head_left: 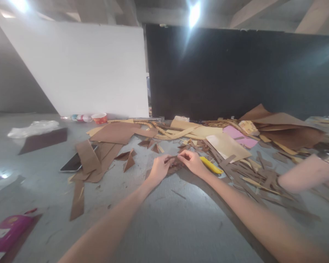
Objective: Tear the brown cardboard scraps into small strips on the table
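Both my hands meet at the middle of the grey table [164, 226]. My left hand [162, 166] pinches one side of a small piece of brown paper [174, 159], and my right hand [191, 160] pinches its other side. Fingers cover much of the piece, so its exact shape is hard to make out. Just right of my right hand lies a yellow cutter-like tool [211, 165]. Folded brown paper triangles [129, 160] stand left of my left hand. More brown scraps lie under and behind my fingers.
To the left, brown sheets [98, 168] partly cover a phone [72, 162]. Cut brown strips [252, 179] spread at right, beside a pink tumbler-like object [309, 173]. A purple power strip [9, 233] sits front left. White [98, 69] and black [222, 73] boards stand behind.
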A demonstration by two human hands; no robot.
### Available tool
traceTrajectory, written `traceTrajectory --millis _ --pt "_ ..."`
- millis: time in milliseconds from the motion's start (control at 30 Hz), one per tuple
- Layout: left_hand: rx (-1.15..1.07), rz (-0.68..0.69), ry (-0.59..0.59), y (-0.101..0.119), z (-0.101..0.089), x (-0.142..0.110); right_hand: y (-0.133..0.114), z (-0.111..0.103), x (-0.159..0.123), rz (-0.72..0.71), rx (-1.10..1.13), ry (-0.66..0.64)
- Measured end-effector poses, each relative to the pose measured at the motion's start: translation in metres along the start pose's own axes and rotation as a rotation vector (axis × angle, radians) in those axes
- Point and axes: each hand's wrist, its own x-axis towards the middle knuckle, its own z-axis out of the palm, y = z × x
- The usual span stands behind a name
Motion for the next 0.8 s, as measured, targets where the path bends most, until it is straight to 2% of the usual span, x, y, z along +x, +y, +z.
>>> traceTrajectory --millis 400,800 --pt "0.022 0.018 0.014 -0.0026 -0.0002 0.0007 0.0024 0.0004 0.0002 -0.006 -0.035 -0.001" --pt "-0.051 -0.07 -0.047 0.0032 -0.0016 0.0001 0.0 -0.0005 -0.0005 -0.014 -0.005 0.013"
